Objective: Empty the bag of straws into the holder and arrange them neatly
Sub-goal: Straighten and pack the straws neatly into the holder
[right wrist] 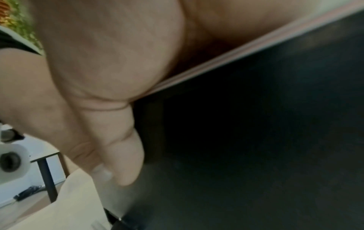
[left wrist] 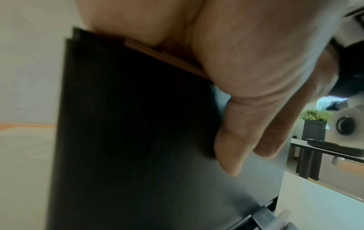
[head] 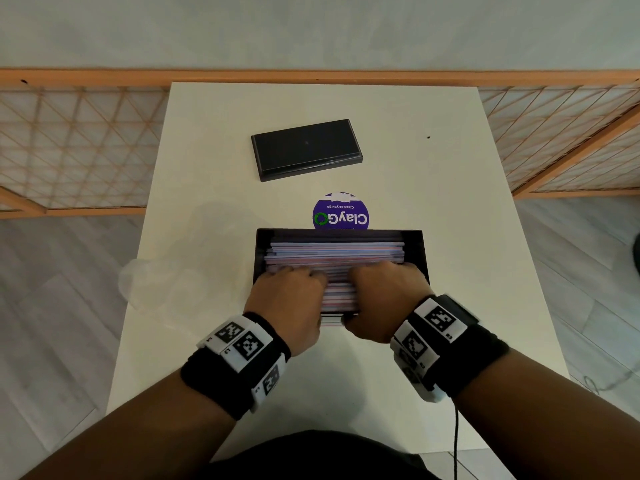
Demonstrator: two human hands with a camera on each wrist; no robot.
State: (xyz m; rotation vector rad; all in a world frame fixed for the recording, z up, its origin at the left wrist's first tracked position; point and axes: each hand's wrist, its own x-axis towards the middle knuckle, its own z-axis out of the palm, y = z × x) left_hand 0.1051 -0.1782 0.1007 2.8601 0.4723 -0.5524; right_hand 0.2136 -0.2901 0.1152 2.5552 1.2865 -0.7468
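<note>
A black rectangular holder (head: 414, 247) stands at the table's middle, filled with a flat pile of pink, blue and white straws (head: 336, 252). My left hand (head: 291, 292) and right hand (head: 384, 289) sit side by side on the near part of the pile, fingers curled down over the straws. In the left wrist view my left thumb (left wrist: 232, 140) lies against the holder's dark front wall (left wrist: 138, 140), with straws (left wrist: 167, 57) under the palm. The right wrist view shows the same: thumb (right wrist: 122, 147) on the wall (right wrist: 256, 140), straws (right wrist: 236, 46) under the palm. A crumpled clear bag (head: 166, 271) lies left of the holder.
A black lid (head: 306, 148) lies flat near the far end of the white table (head: 433, 188). A round purple sticker (head: 341, 213) shows just behind the holder. A wooden lattice screen (head: 69, 140) runs behind the table. A cable (head: 456, 441) hangs from my right wristband.
</note>
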